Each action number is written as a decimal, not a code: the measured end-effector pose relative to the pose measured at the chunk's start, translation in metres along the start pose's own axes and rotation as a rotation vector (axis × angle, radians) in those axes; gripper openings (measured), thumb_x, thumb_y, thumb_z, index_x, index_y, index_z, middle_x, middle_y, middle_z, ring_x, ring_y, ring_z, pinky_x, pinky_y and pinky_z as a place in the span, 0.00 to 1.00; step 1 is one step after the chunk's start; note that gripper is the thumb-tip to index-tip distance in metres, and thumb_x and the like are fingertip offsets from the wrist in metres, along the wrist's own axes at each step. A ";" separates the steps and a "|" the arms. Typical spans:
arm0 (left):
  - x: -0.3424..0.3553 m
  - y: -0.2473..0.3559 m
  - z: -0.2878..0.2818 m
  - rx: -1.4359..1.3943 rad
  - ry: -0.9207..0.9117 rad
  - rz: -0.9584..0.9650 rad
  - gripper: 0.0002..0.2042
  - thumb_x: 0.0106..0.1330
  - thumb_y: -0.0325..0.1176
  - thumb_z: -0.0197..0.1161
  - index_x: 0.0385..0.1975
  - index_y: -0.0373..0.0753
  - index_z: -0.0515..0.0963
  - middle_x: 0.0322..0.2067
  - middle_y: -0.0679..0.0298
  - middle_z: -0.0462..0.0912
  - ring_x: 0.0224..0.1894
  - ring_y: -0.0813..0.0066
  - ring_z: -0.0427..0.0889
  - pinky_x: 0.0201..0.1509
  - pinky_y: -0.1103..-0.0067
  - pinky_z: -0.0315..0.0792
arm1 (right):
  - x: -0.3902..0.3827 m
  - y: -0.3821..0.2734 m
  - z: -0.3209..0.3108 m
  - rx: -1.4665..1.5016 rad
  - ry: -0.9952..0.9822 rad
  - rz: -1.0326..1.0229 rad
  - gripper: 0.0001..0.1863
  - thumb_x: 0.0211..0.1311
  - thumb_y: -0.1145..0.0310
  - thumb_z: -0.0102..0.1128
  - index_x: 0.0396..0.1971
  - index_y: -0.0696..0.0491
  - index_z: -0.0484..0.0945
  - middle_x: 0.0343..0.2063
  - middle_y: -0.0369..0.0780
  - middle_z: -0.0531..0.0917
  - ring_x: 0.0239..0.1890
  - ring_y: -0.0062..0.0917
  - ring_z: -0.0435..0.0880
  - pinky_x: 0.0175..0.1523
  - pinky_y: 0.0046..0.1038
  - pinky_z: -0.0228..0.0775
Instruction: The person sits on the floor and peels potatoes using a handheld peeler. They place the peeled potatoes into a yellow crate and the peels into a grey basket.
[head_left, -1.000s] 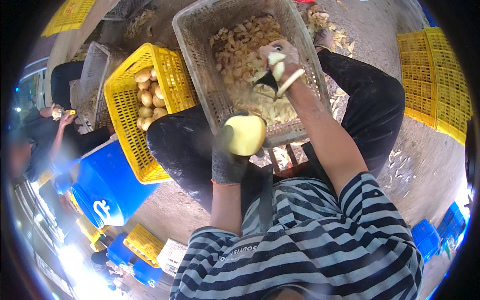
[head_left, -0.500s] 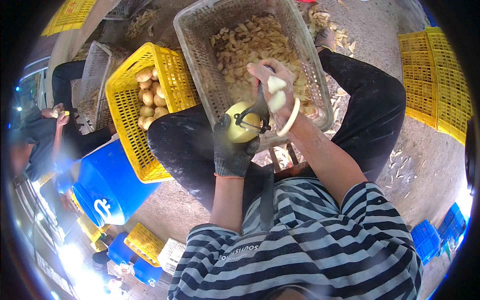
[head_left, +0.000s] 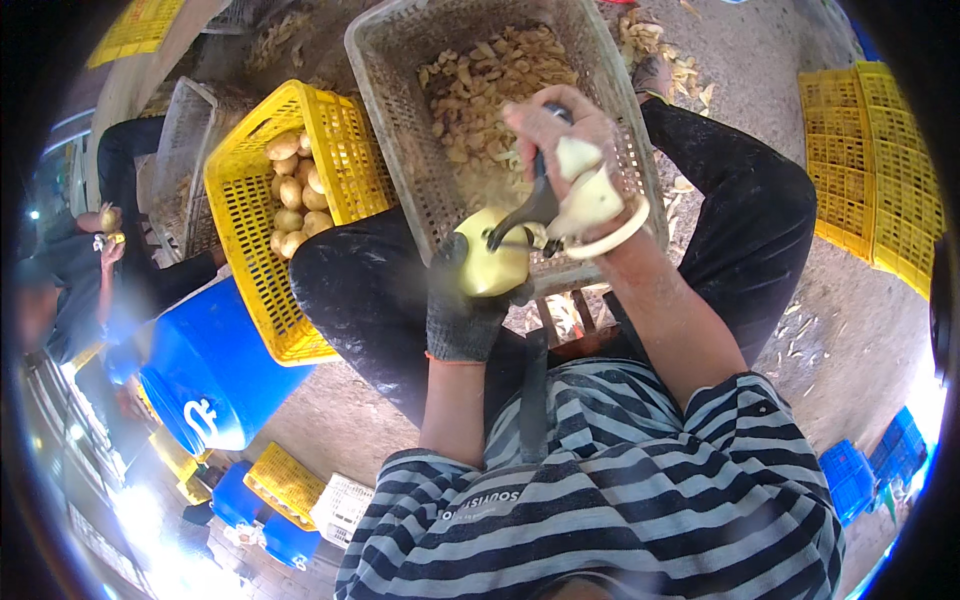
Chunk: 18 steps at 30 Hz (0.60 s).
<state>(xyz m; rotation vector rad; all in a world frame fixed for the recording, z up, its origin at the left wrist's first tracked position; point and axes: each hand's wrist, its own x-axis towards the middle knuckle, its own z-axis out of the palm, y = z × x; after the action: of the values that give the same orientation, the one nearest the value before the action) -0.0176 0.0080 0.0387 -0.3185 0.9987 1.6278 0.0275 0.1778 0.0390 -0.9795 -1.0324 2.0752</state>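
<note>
Left hand: the gloved left hand (head_left: 468, 315) is wrapped around a peeled potato (head_left: 490, 262), fingers closed on it from below, over the near rim of the grey crate.
Right hand: the right hand (head_left: 560, 150) is clenched on a peeler (head_left: 530, 212), whose blade end touches the potato's top right side (two of its fingers are taped white).
Potato: pale yellow and smooth, held between the person's knees, just at the crate's near edge.
Grey crate: the grey crate (head_left: 385, 60) is tilted toward the person and holds a heap of peelings (head_left: 480, 90).
Yellow crate: the yellow crate (head_left: 245, 215) stands beside the grey one on its left and holds unpeeled potatoes (head_left: 290, 195).
Blue drum: a blue drum (head_left: 200, 370) lies near the yellow crate's near corner.
Far left: another person (head_left: 90, 260) sits there, blurred.
</note>
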 end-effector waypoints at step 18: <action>-0.007 -0.005 0.001 0.335 0.024 0.292 0.24 0.54 0.38 0.67 0.48 0.34 0.71 0.41 0.59 0.77 0.43 0.71 0.77 0.45 0.75 0.74 | 0.011 -0.007 0.003 -0.085 -0.092 0.049 0.13 0.49 0.63 0.68 0.27 0.53 0.73 0.13 0.32 0.73 0.13 0.14 0.69 0.17 0.17 0.60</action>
<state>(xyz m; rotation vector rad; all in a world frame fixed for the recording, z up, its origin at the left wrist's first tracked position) -0.0101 0.0041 0.0417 0.0372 1.3626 1.6796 0.0199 0.1886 0.0420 -0.9669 -1.1626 2.1492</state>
